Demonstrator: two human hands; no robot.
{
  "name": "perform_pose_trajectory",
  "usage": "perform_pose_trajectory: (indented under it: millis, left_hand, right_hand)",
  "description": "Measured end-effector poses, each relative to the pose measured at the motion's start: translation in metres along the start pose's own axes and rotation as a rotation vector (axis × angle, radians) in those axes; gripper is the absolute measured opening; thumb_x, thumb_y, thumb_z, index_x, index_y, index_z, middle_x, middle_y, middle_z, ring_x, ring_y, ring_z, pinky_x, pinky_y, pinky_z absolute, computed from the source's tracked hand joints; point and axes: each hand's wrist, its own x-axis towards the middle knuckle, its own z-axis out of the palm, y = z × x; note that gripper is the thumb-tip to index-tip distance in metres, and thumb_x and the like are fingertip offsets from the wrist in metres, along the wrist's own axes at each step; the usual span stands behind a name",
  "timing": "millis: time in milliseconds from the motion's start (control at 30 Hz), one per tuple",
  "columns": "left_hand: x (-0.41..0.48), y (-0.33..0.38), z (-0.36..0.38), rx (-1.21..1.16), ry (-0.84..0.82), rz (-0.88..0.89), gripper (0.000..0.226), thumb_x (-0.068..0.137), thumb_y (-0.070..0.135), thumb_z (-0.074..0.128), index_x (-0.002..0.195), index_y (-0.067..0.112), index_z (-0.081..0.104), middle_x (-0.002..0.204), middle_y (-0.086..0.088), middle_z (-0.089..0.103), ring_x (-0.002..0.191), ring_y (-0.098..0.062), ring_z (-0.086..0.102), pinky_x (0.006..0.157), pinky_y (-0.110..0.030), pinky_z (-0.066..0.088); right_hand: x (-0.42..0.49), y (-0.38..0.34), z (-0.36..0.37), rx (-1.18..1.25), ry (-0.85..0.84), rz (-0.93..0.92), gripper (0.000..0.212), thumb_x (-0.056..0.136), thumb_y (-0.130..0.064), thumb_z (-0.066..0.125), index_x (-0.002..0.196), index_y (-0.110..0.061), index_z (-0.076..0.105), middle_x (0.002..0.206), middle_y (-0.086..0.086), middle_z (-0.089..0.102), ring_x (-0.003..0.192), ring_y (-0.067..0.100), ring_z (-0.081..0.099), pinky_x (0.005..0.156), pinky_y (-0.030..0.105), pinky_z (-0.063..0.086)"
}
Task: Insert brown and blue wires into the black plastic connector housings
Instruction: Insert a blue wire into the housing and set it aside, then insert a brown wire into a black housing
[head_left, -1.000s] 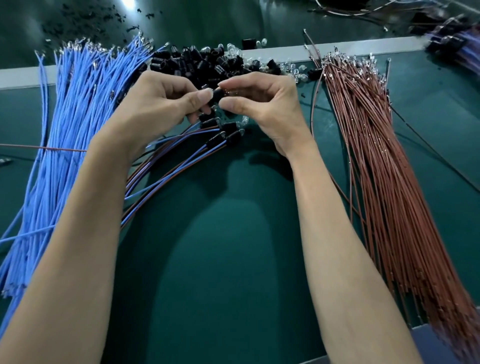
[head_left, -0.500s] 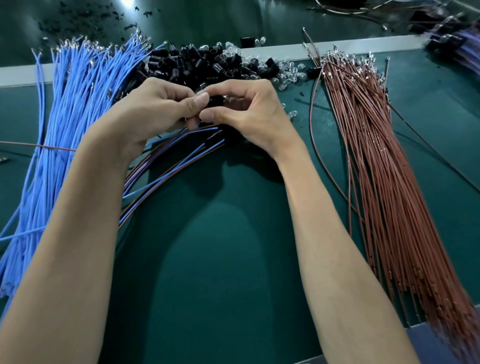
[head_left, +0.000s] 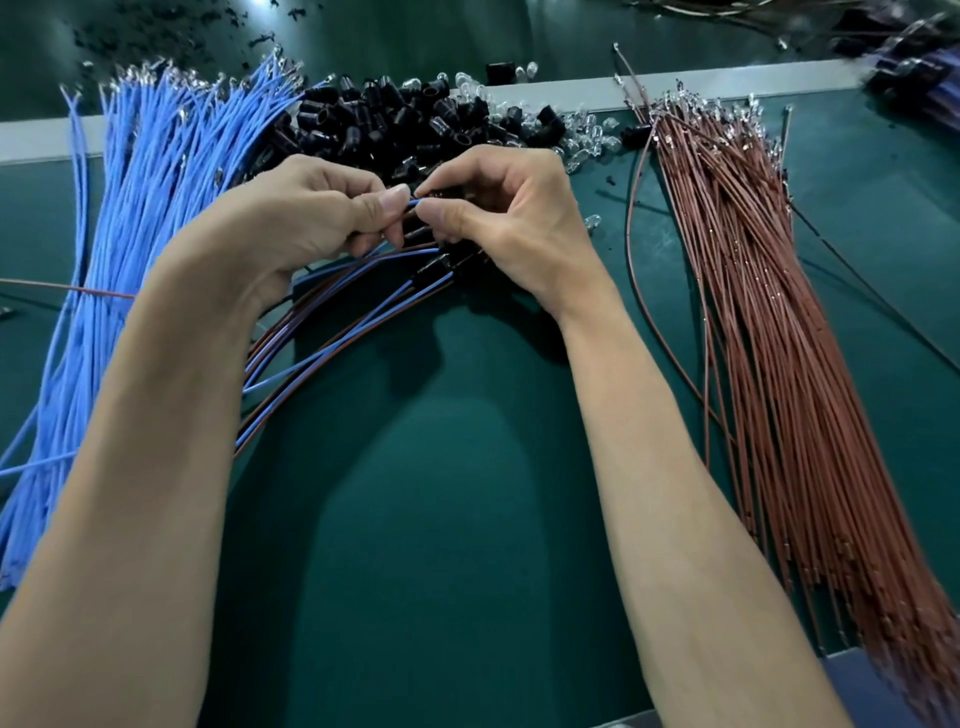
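left hand (head_left: 311, 218): fingers curled tight, thumb and forefinger pinch one blue wire (head_left: 412, 203) near its end
right hand (head_left: 511, 218): fingers curled, thumb and forefinger pinch the tip of that same blue wire; I see a dark part just behind the fingertips, too hidden for me to name
hands: thumbs almost touching, held above the mat, just in front of the housing pile
blue wire: short stretch shows between the two thumbs, the rest is covered by the left hand
housing pile (head_left: 395, 124): loose black plastic housings heaped at the far edge of the mat, between the two wire bundles
blue bundle (head_left: 156, 208): big sheaf of blue wires on my left, fanned toward the far edge
brown bundle (head_left: 779, 364): big sheaf of brown wires on my right, running from the far edge to the near corner
wired pairs (head_left: 337, 332): blue and brown wires side by side, lying under both hands, curving off under the left forearm
clear bulbs (head_left: 587, 130): scattered just right of the housing pile
mat (head_left: 415, 519): green
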Motion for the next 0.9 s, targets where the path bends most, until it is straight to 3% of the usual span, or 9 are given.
perform_pose_trajectory:
  millis: [200,300,467,533,600,700,767,833,900]
  left_hand:
    - [-0.002,0.002,-0.003,0.005,-0.019,-0.005,0.035,0.083,0.044,0.057,0.060,0.017,0.062,0.038,0.012,0.040,0.036,-0.002,0.026,0.033,-0.009,0.020]
    - [-0.003,0.002,-0.003,0.002,-0.016,0.007,0.036,0.074,0.050,0.058,0.055,0.021,0.066,0.041,0.011,0.043,0.046,-0.006,0.029,0.041,-0.011,0.025]
    - [-0.005,-0.001,-0.004,0.056,0.066,0.023,0.031,0.084,0.044,0.065,0.063,0.022,0.072,0.047,0.009,0.052,0.054,-0.004,0.043,0.061,-0.016,0.037]
    - [-0.007,0.003,-0.006,0.118,0.093,0.034,0.028,0.084,0.045,0.067,0.070,0.022,0.074,0.053,0.008,0.059,0.055,-0.001,0.046,0.064,-0.021,0.038]
    - [-0.009,0.008,-0.008,0.257,0.137,0.042,0.023,0.085,0.044,0.066,0.075,0.026,0.075,0.061,0.009,0.066,0.056,-0.001,0.050,0.058,-0.021,0.038]
    - [-0.009,0.011,-0.010,0.424,0.133,0.059,0.014,0.088,0.037,0.064,0.085,0.029,0.075,0.066,0.011,0.070,0.052,0.001,0.053,0.048,-0.008,0.037]
    - [-0.009,0.008,-0.012,0.485,0.144,0.097,0.014,0.088,0.037,0.065,0.088,0.028,0.075,0.068,0.009,0.069,0.050,0.006,0.052,0.047,-0.004,0.035]
    - [-0.006,0.004,-0.011,0.503,0.237,0.176,0.015,0.088,0.036,0.065,0.090,0.024,0.075,0.067,0.006,0.065,0.056,0.005,0.054,0.056,-0.010,0.040]
    - [0.001,-0.004,-0.008,0.497,0.410,0.272,0.019,0.088,0.031,0.065,0.097,0.017,0.074,0.078,-0.001,0.066,0.073,-0.012,0.062,0.071,-0.022,0.046]
  right_hand:
    - [-0.003,-0.002,0.001,-0.002,0.038,-0.002,0.009,0.077,-0.003,0.076,0.082,-0.008,0.071,0.066,-0.005,0.066,0.059,0.006,0.062,0.062,0.021,0.050]
    - [-0.002,-0.001,0.000,-0.001,0.041,0.019,0.009,0.076,-0.004,0.077,0.082,-0.008,0.072,0.066,-0.003,0.067,0.060,0.008,0.061,0.063,0.026,0.051]
    - [-0.002,0.001,0.002,-0.046,0.058,0.037,0.008,0.076,-0.009,0.078,0.082,-0.011,0.073,0.074,0.007,0.071,0.068,0.020,0.064,0.074,0.046,0.056]
    - [-0.001,0.000,0.001,-0.030,0.036,0.057,0.005,0.080,-0.012,0.074,0.084,-0.010,0.073,0.078,0.009,0.072,0.072,0.025,0.067,0.078,0.048,0.056]
    - [0.002,-0.001,0.001,-0.067,0.076,0.087,0.010,0.087,-0.016,0.068,0.089,-0.009,0.074,0.084,0.005,0.073,0.080,0.021,0.068,0.084,0.039,0.055]
    - [0.006,-0.006,0.002,-0.326,0.247,0.107,0.018,0.092,-0.021,0.061,0.095,-0.010,0.075,0.091,-0.002,0.070,0.085,0.009,0.062,0.080,0.015,0.045]
    - [0.008,-0.013,-0.004,-0.581,0.234,0.185,0.021,0.094,-0.027,0.058,0.102,-0.015,0.073,0.103,0.002,0.068,0.095,0.015,0.061,0.085,0.020,0.044]
    - [0.001,-0.023,-0.021,-0.810,0.119,0.320,0.024,0.092,-0.037,0.056,0.106,-0.023,0.070,0.111,0.003,0.067,0.102,0.021,0.060,0.093,0.029,0.047]
    - [-0.019,-0.037,-0.042,-0.910,0.074,0.429,0.027,0.088,-0.044,0.061,0.106,-0.025,0.069,0.110,0.003,0.069,0.101,0.022,0.062,0.096,0.036,0.049]
